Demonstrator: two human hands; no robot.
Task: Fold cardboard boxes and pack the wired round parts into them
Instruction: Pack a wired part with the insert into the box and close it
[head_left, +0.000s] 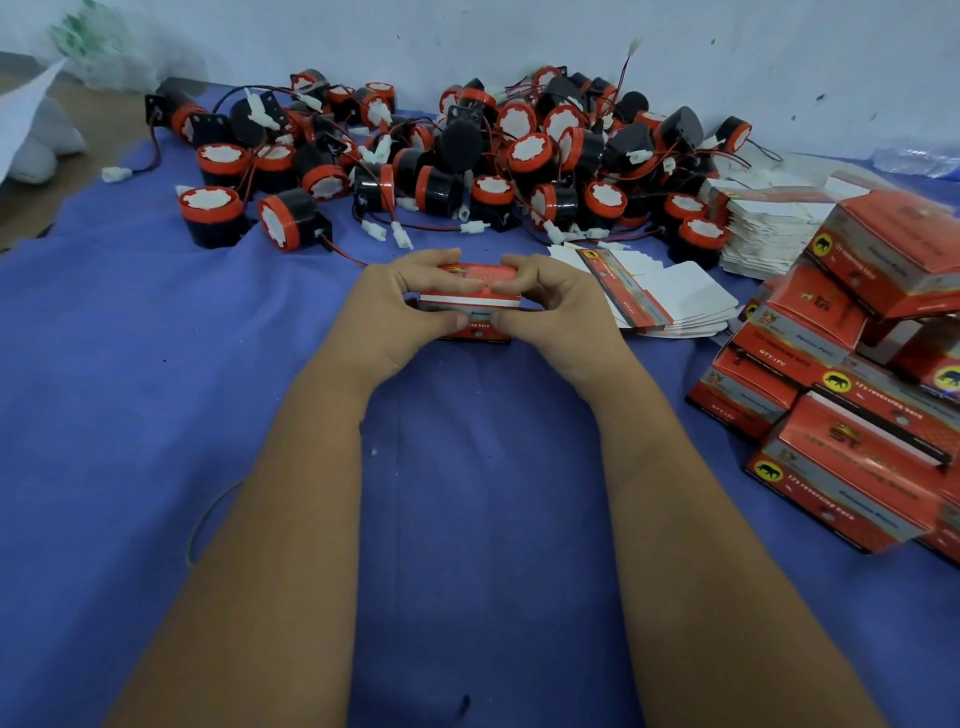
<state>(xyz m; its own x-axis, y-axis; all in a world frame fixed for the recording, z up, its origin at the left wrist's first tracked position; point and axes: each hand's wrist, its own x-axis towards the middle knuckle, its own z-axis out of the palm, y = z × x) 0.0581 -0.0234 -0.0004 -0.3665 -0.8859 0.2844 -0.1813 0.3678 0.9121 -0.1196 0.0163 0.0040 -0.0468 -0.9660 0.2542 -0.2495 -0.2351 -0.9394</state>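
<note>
Blue cloth (156, 415) covers the surface. Round parts (467, 156) heap behind, folded boxes (852, 395) stack right, flat blanks (675, 296) lie near. Left hand (410, 301) and right hand (556, 301) pinch a box (470, 301) at centre, fingers curled.

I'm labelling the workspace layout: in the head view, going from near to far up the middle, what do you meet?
Bare blue cloth → the left hand and right hand gripping a red box → loose white connectors on red wires → the pile of red-and-black round parts → the pale wall.
</note>
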